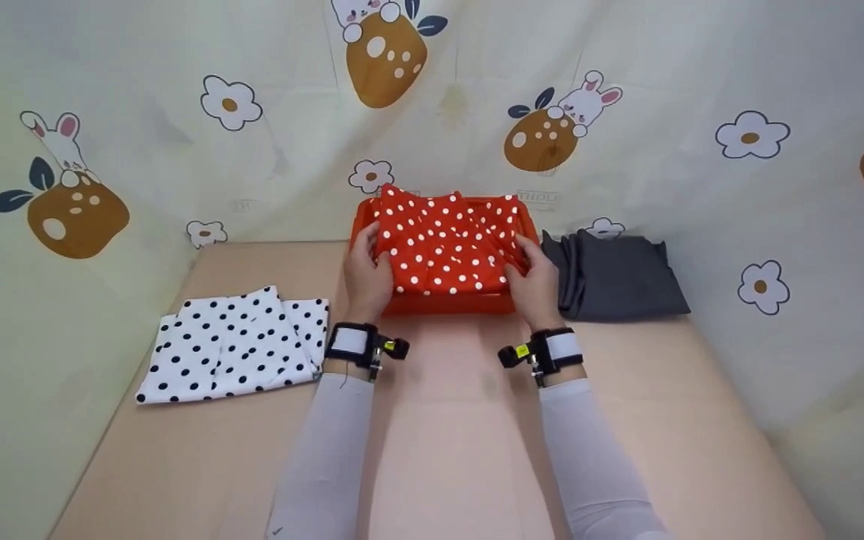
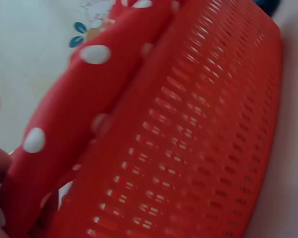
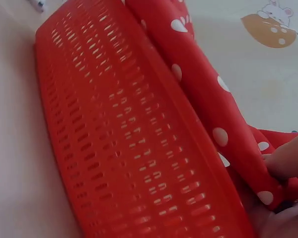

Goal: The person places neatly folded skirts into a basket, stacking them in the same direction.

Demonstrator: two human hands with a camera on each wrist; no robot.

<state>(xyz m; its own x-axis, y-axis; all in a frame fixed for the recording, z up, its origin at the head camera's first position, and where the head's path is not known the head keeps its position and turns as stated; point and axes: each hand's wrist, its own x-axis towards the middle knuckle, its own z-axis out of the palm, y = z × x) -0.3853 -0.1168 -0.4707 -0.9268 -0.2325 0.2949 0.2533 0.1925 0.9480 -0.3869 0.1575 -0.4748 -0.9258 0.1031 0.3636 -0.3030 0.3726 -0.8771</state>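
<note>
A folded red cloth with white dots [image 1: 439,247] lies at the mouth of a red perforated plastic basket [image 1: 447,304]. My left hand [image 1: 368,274] grips the cloth's left edge, thumb on top. On the opposite edge, my right hand [image 1: 537,285] pinches the cloth between thumb and fingers. In the left wrist view the cloth's rounded front fold [image 2: 64,109] runs along the basket's rim, with the slotted wall [image 2: 188,129] below. The right wrist view shows the fingers [image 3: 288,161] on a corner of the cloth. The basket's inside is hidden under the cloth.
A folded white cloth with black dots [image 1: 237,349] lies on the table [image 1: 447,427] to the left. To the right of the basket lies a folded dark grey cloth [image 1: 623,277]. Behind hangs a pale curtain [image 1: 289,165] printed with rabbits and flowers.
</note>
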